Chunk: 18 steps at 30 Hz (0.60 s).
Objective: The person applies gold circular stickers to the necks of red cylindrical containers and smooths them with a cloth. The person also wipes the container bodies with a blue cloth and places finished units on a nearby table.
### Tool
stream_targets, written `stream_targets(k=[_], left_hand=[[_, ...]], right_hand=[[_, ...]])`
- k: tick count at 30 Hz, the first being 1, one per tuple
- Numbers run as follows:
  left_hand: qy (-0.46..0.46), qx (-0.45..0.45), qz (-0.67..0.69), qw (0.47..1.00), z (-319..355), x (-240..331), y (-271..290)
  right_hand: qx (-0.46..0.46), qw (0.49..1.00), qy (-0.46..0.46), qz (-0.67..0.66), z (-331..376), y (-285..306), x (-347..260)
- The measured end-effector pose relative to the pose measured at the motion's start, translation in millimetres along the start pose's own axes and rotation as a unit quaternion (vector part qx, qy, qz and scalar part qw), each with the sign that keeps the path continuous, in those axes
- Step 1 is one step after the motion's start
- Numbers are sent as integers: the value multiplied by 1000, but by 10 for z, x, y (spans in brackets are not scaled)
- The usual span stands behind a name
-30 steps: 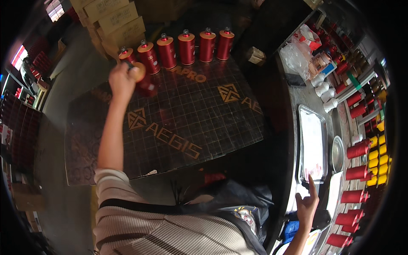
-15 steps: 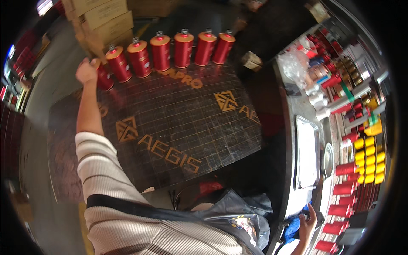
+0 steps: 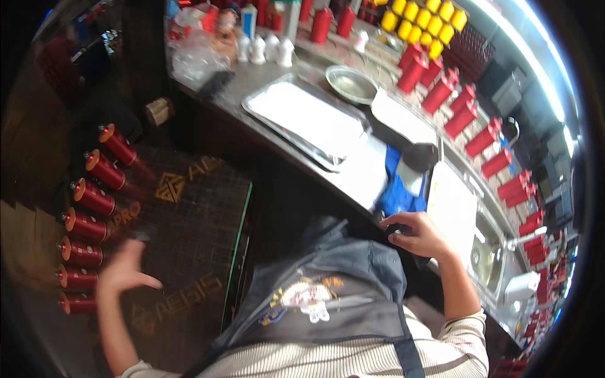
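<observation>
Several red cylindrical bottles (image 3: 84,224) with orange-gold shoulders and small clear tops stand in a row along the far left edge of a dark board (image 3: 195,252). My left hand (image 3: 123,271), blurred by motion, is over the board beside the row, thumb spread away from the fingers. It appears to hold nothing. A small dark patch near its fingertips is too smeared to name. At the counter's front edge, my right hand (image 3: 422,236) curls its fingers and thumb round a small black object (image 3: 396,229), mostly hidden. Just beyond it lies a blue cloth (image 3: 400,192).
The metal counter (image 3: 233,94) runs diagonally on the right, carrying a shiny tray (image 3: 302,120), a round metal bowl (image 3: 351,84), white bottles (image 3: 271,49) and a sink (image 3: 485,258). More red canisters (image 3: 413,72) and yellow containers (image 3: 422,19) line its back.
My view has swung right toward the counter. My left hand has come off the end bottle and back over the board. My right hand, formerly with fingers raised by the blue cloth, now curls round the black object.
</observation>
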<state>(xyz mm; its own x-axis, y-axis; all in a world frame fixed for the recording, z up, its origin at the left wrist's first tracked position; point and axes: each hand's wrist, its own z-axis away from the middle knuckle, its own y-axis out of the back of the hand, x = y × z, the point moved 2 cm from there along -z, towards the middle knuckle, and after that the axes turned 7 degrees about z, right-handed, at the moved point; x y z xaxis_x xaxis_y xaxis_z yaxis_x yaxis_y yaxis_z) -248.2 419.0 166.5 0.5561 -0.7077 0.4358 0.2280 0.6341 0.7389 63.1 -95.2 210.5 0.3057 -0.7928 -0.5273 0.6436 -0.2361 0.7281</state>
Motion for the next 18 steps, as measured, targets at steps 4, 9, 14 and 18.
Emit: stream_targets(k=[4,9,14,18], left_hand=[[-290,-388,-87,870,-125,1520,-902],[-283,-385,50,877,117,2191,-215],[-368,-426,8,826,432,2885,170],[-659,-384,49,645,916,3500,112]], right_hand=[[-79,994,-74,4,543,-323,670],[6,960,-281,5,976,-1032,1720],[31,904,-418,-83,845,-2045,2671],[96,930,-317,-157,518,-2408,2992]])
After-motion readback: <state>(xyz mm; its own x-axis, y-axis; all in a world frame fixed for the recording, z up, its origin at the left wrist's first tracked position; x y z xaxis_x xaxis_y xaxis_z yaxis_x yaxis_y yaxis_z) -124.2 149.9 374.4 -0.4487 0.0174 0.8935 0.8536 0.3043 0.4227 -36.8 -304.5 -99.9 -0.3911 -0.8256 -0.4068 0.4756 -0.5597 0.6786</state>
